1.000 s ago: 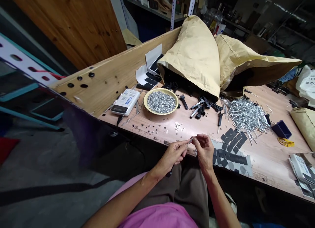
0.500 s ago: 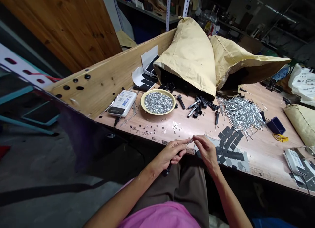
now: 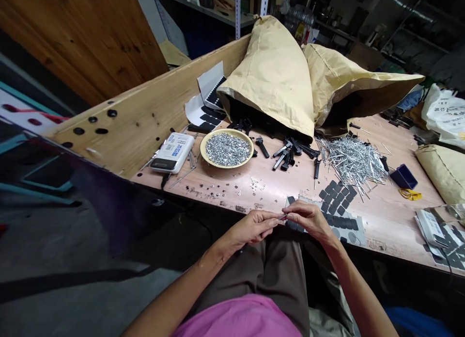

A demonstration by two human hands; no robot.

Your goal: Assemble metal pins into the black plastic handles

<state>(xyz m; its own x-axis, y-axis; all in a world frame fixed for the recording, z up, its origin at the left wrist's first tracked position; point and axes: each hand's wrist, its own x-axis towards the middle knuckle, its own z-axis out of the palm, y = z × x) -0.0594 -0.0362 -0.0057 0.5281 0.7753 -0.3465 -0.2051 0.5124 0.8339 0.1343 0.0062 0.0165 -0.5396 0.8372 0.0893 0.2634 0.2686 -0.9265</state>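
Note:
My left hand (image 3: 256, 225) is closed in a pinch over my lap, at the front edge of the table. A thin metal rod (image 3: 282, 216) pokes out past its thumb and forefinger. My right hand (image 3: 308, 218) meets it from the right, thumb and fingertips pinched at the rod's tip; whatever small piece lies between them is hidden. Just beyond the hands lies a grey sheet with black pads (image 3: 341, 221). A yellow bowl (image 3: 250, 158) full of small metal nuts or washers stands farther back, with loose silver ones (image 3: 256, 184) in front of it.
A heap of thin metal rods (image 3: 354, 162) lies at the right, beside a small dark blue box (image 3: 404, 177) and yellow bands (image 3: 410, 195). Black plastic parts (image 3: 286, 152) spill before large paper sacks (image 3: 276, 80). A white device (image 3: 174, 152) sits left of the bowl.
My fingertips have come closer together around the rod, and less of it shows. The right hand has turned flatter over it. The view has shifted slightly, so the table things appear farther left.

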